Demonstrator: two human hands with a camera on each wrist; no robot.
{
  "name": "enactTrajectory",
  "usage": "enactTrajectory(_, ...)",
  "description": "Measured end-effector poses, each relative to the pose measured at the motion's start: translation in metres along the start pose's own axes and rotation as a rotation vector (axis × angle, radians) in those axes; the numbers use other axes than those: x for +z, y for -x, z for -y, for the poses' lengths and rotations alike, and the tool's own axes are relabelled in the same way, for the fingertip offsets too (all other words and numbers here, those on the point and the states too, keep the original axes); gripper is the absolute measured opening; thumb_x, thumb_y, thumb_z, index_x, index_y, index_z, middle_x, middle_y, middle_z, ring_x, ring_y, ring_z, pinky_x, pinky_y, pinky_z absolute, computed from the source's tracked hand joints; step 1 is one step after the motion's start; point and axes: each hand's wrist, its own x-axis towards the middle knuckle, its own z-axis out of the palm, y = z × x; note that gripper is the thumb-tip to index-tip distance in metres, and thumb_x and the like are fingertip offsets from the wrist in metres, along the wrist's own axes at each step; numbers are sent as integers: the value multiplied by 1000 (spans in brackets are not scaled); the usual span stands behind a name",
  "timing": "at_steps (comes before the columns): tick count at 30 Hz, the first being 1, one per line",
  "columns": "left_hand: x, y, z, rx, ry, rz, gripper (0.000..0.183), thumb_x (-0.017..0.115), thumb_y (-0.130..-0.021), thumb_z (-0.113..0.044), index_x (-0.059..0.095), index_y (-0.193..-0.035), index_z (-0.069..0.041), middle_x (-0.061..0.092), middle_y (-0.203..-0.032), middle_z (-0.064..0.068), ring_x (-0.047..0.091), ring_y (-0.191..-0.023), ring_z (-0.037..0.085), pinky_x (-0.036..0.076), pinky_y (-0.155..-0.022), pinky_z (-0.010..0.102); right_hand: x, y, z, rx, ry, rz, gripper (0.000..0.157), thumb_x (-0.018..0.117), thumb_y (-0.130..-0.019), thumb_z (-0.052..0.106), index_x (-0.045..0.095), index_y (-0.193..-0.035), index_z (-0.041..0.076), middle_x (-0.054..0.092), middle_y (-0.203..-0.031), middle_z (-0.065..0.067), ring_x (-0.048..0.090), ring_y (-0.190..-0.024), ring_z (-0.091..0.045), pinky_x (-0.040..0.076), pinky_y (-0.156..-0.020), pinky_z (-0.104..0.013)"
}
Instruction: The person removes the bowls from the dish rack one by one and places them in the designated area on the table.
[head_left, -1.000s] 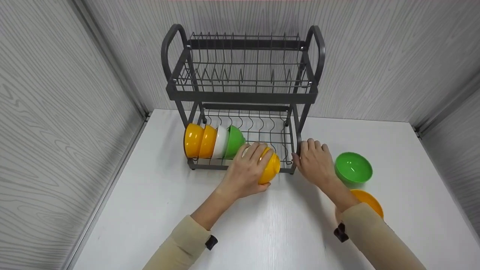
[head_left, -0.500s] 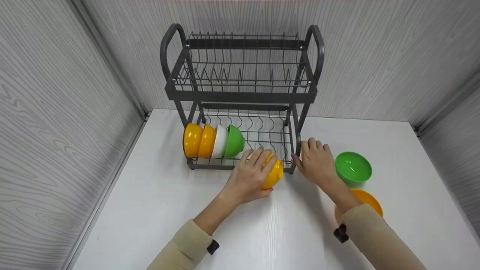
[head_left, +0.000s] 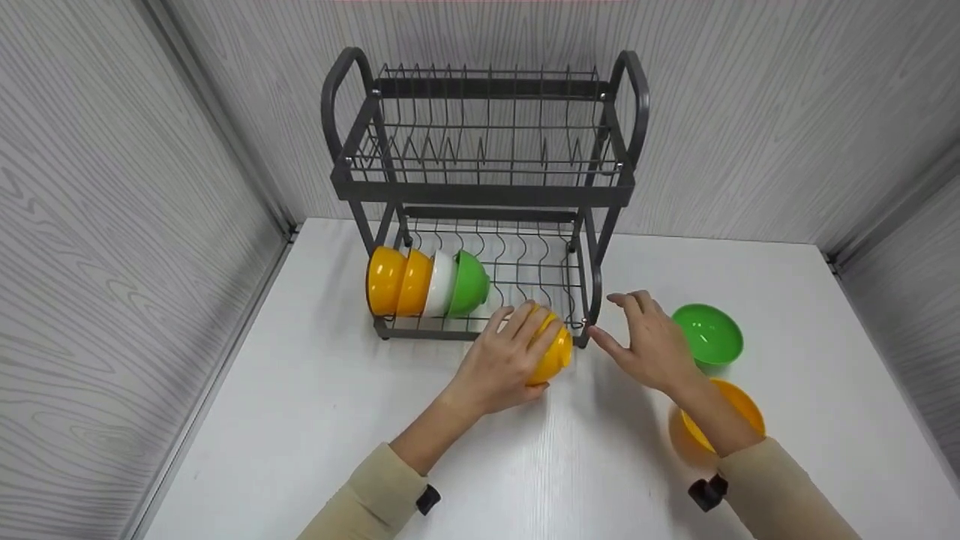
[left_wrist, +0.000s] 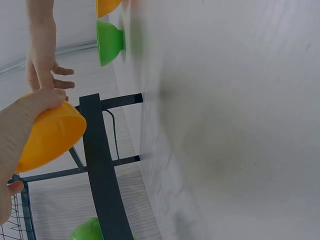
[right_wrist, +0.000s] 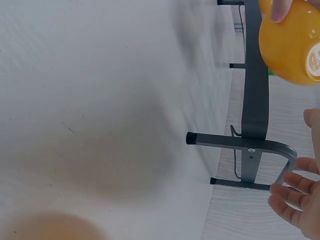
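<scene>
My left hand grips a yellow bowl just in front of the lower tier of a dark dish rack. The bowl is tilted on its side, its base facing right; the right wrist view shows the round mark on that base. Beside the rack's front right post, my right hand has its fingers and thumb spread and holds nothing. On the lower tier's left side, two yellow bowls, a white bowl and a green bowl stand on edge in a row.
To the right on the white table sits another green bowl. Nearer, a yellow bowl is partly covered by my right forearm. Grey wood-patterned panels enclose the back and sides. The rack's upper tier has wire dividers.
The left hand has drawn the yellow bowl slightly right and toward me, off the rack's front edge. My right hand has come away from the rack's right post, its fingers opening.
</scene>
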Motion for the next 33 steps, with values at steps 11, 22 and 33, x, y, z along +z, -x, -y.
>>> enactTrajectory(11, 0, 1, -6, 30, 25, -43, 83, 78, -80, -67, 57, -143, -17, 60, -143, 4, 55, -134, 24, 52, -109, 39, 0, 24, 14, -63, -453, 88, 69, 79, -93, 27, 49, -150, 1, 56, -153, -20, 60, -133, -38, 55, -106, -57)
enactTrajectory(22, 1, 0, -15, 82, 89, -107, 80, 74, -83, -65, 57, -143, -16, 62, -144, 4, 57, -135, 24, 52, -110, 38, 11, 33, 21, -100, -629, 158, 80, 82, -89, 22, 43, -156, 2, 56, -155, -16, 61, -135, -35, 57, -108, -46)
enactTrajectory(33, 2, 4, -20, 107, 126, -94, 85, 74, -83, -70, 56, -146, -16, 60, -148, 3, 55, -138, 23, 50, -111, 37, 16, 33, 25, -82, -686, 218, 82, 84, -85, 23, 46, -156, 6, 61, -145, -13, 69, -118, -20, 57, -103, -25)
